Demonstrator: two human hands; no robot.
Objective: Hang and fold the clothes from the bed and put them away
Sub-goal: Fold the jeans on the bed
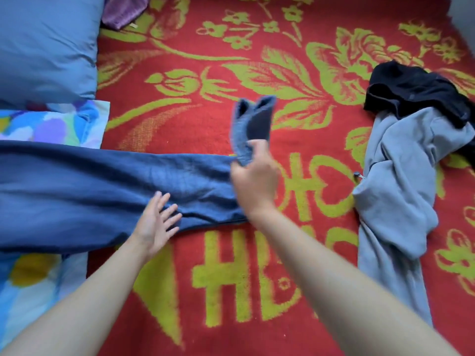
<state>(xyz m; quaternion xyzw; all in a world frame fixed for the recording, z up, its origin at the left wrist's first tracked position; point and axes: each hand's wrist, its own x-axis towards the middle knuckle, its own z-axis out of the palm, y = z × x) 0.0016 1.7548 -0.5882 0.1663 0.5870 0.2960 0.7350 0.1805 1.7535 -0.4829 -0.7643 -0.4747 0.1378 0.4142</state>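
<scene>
A: Where are the jeans (102,191)?

B: Across the left and middle of the frame, flat on the red blanket (231,278). Their left part is cut off by the frame edge.

A: And the hands?

B: The right hand (254,181), at centre, grips the jeans' leg end (252,122) with thumb and curled fingers and holds it up off the blanket. That end is blurred, so I cannot tell whether it is 1 hem or 2. The left hand (156,222) is lower left of it, over the jeans, with its fingers straight, spread and grasping nothing. Whether it touches the cloth is unclear.

A: Other clothes?

B: A grey hoodie (395,201) lies crumpled at the right. A black garment (416,91) lies on its upper end, cut by the right edge, and I cannot make out its kind.

A: Upper left?

B: A blue pillow (46,44), cut by the frame. A purple cloth (123,9) is beside it, mostly out of view. A flowered sheet (51,122) is partly hidden under the jeans.
</scene>
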